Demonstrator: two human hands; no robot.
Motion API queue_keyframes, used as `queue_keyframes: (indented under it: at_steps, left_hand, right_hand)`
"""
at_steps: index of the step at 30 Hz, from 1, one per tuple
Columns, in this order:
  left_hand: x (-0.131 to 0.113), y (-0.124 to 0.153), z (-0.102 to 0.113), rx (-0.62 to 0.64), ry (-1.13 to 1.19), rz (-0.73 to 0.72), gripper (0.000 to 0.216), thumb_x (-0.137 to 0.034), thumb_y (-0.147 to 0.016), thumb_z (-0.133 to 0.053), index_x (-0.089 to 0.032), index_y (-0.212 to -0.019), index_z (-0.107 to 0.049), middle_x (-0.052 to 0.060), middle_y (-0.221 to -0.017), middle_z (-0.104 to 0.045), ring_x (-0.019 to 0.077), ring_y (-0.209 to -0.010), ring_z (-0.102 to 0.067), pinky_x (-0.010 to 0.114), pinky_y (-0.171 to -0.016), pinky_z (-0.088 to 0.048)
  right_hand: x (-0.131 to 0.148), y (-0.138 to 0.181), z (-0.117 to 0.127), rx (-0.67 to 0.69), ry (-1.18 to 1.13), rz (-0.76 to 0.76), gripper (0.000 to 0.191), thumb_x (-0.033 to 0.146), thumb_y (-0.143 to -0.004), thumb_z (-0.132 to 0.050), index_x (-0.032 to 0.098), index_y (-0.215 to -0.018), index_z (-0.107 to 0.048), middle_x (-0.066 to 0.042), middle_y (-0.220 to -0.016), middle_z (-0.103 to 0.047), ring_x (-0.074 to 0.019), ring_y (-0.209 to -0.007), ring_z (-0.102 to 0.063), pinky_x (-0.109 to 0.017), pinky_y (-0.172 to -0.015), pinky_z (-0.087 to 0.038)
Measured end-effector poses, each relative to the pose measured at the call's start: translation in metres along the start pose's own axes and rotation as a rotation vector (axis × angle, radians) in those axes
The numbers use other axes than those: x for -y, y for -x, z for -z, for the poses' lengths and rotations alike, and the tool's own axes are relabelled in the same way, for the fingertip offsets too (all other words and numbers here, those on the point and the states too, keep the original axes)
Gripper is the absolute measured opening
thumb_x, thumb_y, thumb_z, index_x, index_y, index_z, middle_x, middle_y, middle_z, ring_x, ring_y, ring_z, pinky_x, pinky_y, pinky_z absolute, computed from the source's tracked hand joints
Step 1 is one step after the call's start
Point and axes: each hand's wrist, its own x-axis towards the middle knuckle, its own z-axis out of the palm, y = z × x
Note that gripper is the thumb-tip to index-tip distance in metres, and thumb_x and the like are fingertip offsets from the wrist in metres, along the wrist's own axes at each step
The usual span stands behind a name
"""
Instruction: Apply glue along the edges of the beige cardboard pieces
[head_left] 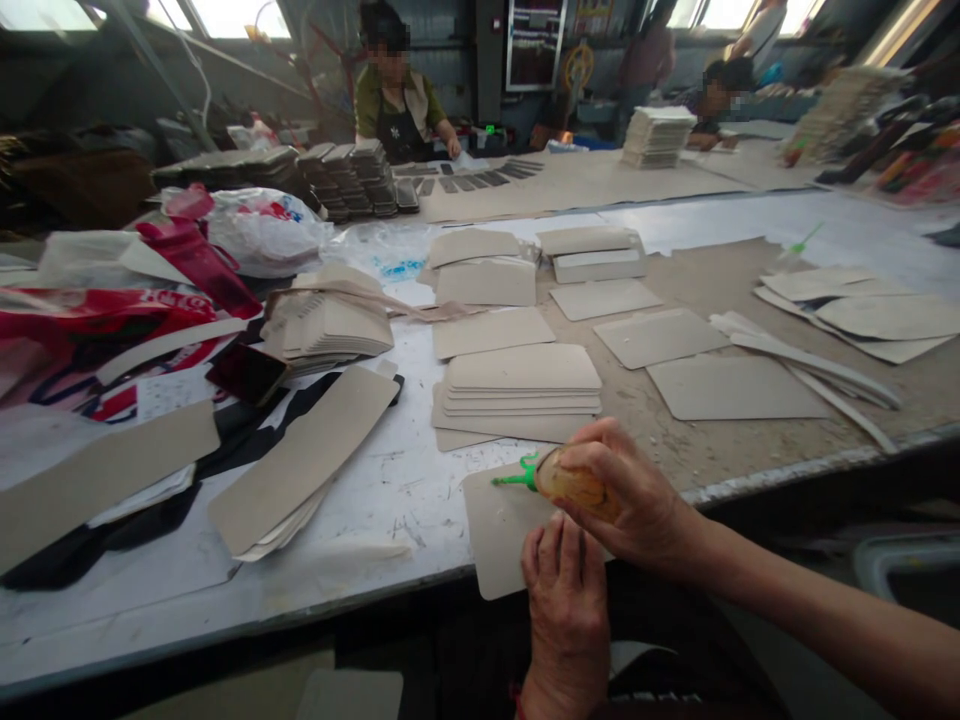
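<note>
My right hand [634, 495] is wrapped round a glue bottle [577, 487] with a green nozzle. The bottle lies tilted, and its nozzle tip points left, over a beige card panel [495, 540] at the table's front edge. Against the right part of that panel rests my left hand [568, 590], knuckles up and fingers bent close together; its thumb and whatever it may pinch are hidden. Just beyond the panel is a stack of similar panels [521, 380] with rounded corners.
Several single panels [660, 337] lie to the right, beside curved strips [817, 365]. At left are a fanned pile of pieces [326, 325], a phone [247, 372], a pink bottle [199, 265] and plastic bags. Co-workers sit at the far table behind stacked pieces [349, 178].
</note>
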Motion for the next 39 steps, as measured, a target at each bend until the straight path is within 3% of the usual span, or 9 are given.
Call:
queue_keyframes:
  at_steps: [14, 19, 27, 34, 39]
  left_hand:
    - [0.005, 0.002, 0.000, 0.070, -0.007, -0.054, 0.033, -0.003, -0.089, -0.044, -0.012, -0.112, -0.065, 0.012, -0.113, -0.067, 0.0246, -0.118, -0.055, 0.043, -0.104, -0.037]
    - [0.001, 0.009, -0.011, -0.014, 0.043, 0.058, 0.038, -0.001, -0.090, -0.039, -0.015, -0.113, -0.065, 0.012, -0.113, -0.067, 0.0236, -0.120, -0.055, 0.045, -0.105, -0.037]
    - [-0.002, 0.011, -0.011, -0.013, 0.043, 0.065, 0.035, -0.003, -0.091, -0.041, -0.015, -0.113, -0.065, 0.012, -0.113, -0.068, 0.0235, -0.119, -0.056, 0.045, -0.105, -0.036]
    - [0.002, 0.009, -0.009, 0.028, 0.030, 0.030, 0.035, -0.003, -0.090, -0.044, -0.015, -0.116, -0.064, 0.012, -0.116, -0.067, 0.0240, -0.119, -0.056, 0.044, -0.104, -0.037]
    - [0.007, 0.006, -0.001, 0.123, 0.001, -0.039, 0.034, -0.004, -0.088, -0.049, -0.013, -0.118, -0.064, 0.013, -0.118, -0.066, 0.0253, -0.118, -0.055, 0.043, -0.105, -0.036]
  right_hand:
    - [-0.014, 0.011, 0.030, 0.011, 0.070, -0.052, 0.024, 0.015, -0.082, -0.064, 0.025, -0.102, -0.056, -0.006, -0.097, -0.054, -0.0195, -0.087, -0.058, -0.031, -0.075, -0.054]
    - [-0.020, 0.016, 0.036, 0.012, 0.088, -0.058, 0.025, 0.013, -0.082, -0.064, 0.024, -0.103, -0.055, -0.007, -0.099, -0.053, -0.0197, -0.089, -0.057, -0.032, -0.076, -0.054]
    - [-0.028, 0.023, 0.048, 0.043, 0.081, -0.099, 0.026, 0.015, -0.082, -0.064, 0.025, -0.105, -0.054, -0.007, -0.098, -0.053, -0.0205, -0.090, -0.058, -0.033, -0.078, -0.053]
    - [-0.037, 0.032, 0.066, 0.015, 0.134, -0.135, 0.025, 0.015, -0.081, -0.066, 0.025, -0.101, -0.054, -0.007, -0.097, -0.053, -0.0212, -0.089, -0.057, -0.032, -0.077, -0.052]
    - [-0.045, 0.041, 0.077, 0.018, 0.174, -0.143, 0.029, 0.013, -0.081, -0.065, 0.023, -0.105, -0.052, -0.007, -0.100, -0.050, -0.0210, -0.090, -0.056, -0.032, -0.078, -0.052]
